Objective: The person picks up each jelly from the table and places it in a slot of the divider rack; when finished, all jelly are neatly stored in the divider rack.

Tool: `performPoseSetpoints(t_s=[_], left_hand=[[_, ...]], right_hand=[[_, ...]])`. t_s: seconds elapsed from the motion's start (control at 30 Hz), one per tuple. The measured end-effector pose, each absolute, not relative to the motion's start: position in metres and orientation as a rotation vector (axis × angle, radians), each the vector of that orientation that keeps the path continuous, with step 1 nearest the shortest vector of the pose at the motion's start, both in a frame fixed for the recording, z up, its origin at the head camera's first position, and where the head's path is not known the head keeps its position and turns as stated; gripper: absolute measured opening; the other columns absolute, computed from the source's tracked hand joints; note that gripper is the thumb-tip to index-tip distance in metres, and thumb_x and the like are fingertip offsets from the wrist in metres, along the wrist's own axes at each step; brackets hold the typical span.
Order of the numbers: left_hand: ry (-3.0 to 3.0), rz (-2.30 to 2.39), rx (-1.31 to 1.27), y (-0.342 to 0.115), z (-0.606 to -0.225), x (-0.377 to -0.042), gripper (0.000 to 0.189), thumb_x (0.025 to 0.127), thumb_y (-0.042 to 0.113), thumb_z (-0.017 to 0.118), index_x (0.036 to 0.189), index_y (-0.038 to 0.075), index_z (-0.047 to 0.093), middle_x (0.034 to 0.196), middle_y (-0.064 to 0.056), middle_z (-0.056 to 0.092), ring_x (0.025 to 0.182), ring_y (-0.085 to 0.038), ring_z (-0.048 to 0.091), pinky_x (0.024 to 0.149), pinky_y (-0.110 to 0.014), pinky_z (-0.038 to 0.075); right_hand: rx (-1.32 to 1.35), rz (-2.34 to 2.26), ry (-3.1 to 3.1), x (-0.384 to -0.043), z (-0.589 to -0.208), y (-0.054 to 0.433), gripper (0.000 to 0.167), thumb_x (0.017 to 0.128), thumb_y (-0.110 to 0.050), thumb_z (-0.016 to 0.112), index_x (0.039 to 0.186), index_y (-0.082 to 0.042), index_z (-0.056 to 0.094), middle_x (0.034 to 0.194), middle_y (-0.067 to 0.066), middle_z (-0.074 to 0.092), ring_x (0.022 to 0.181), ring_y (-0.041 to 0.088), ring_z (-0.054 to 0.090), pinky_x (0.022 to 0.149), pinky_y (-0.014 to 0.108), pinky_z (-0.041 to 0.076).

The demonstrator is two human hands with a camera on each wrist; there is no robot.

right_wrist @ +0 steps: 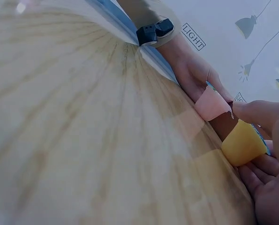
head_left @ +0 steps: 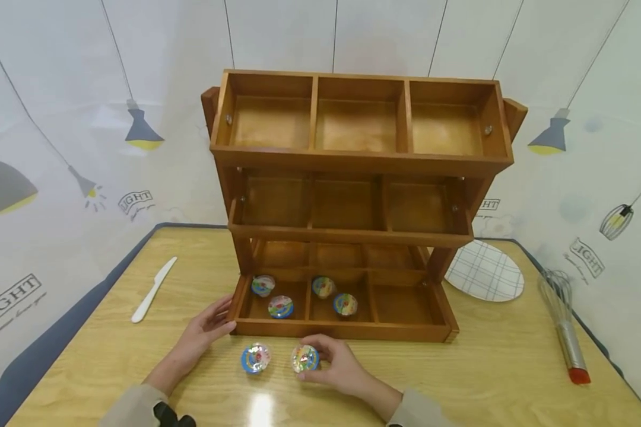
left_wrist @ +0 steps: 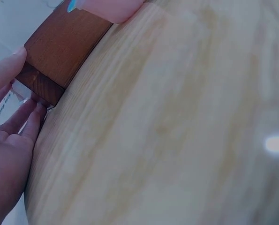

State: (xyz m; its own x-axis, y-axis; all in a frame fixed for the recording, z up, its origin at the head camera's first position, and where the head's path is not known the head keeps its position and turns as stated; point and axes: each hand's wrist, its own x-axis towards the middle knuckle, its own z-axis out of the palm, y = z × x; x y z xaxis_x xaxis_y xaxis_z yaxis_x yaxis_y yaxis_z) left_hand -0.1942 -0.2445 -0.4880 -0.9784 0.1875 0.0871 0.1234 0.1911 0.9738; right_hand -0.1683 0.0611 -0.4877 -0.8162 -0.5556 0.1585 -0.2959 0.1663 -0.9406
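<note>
A: What is the right hand (head_left: 336, 369) doing?

B: Its thumb and fingers pinch a yellow cup (right_wrist: 245, 143) with a printed lid. Whether the cup's base touches the table (head_left: 491, 367), I can't tell. Centre a clock on that cup in the head view: the wooden rack (head_left: 352, 237) rises at 12 o'clock.

A: And the left hand (head_left: 205, 327)?

B: Between 9 and 10 o'clock. Its thumb and bent fingers grip the rack's lower left corner.

A: Any more cups?

B: A pink cup (head_left: 256, 358) stands on the table at 9 o'clock, near the yellow cup but apart from it. In the rack's bottom tray (head_left: 347, 330), 2 lidded cups (head_left: 281, 307) sit in the left compartment, toward 11 o'clock, and 2 similar cups (head_left: 345, 305) in the middle compartment, toward 1 o'clock.

A: What lies farther out?

B: A white knife (head_left: 154, 290) at 10 o'clock, a checked plate (head_left: 486, 271) at 2, and a whisk (head_left: 570, 341) with a red-ended handle at 3.
</note>
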Motion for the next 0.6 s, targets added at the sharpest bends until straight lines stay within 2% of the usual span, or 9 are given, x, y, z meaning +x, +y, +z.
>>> performPoseSetpoints(t_s=[0.17,0.4,0.6], left_hand=[[2.382,1.926,0.296,-0.244,-0.484,-0.195,0.061,0.086,0.02,0.058,0.139,0.01,0.03,0.14,-0.019,0.033,0.106,0.012,0.043,0.089,-0.005,0.038],[2.367,1.919,0.267,-0.243,-0.486,-0.192,0.062,0.085,0.021,0.059,0.139,0.01,0.029,0.14,-0.019,0.033,0.106,0.011,0.044,0.09,-0.005,0.037],[2.384,1.907,0.273,-0.244,-0.488,-0.195,0.063,0.085,0.023,0.059,0.138,0.01,0.03,0.139,-0.019,0.033,0.107,0.012,0.043,0.09,-0.004,0.037]], right_hand=[[-0.814,-1.699,2.235,-0.168,-0.484,0.06,0.052,0.068,-0.014,0.076,0.113,0.0,0.054,0.109,0.014,0.061,0.093,0.017,0.06,0.085,0.02,0.049],[-0.726,-1.763,2.184,-0.163,-0.478,0.062,0.049,0.066,-0.005,0.075,0.111,0.004,0.056,0.105,0.021,0.061,0.087,0.013,0.062,0.081,0.019,0.05],[-0.752,-1.845,2.218,-0.17,-0.456,0.085,0.054,0.066,-0.01,0.076,0.114,0.002,0.054,0.106,0.021,0.062,0.087,0.004,0.06,0.08,0.02,0.051]])
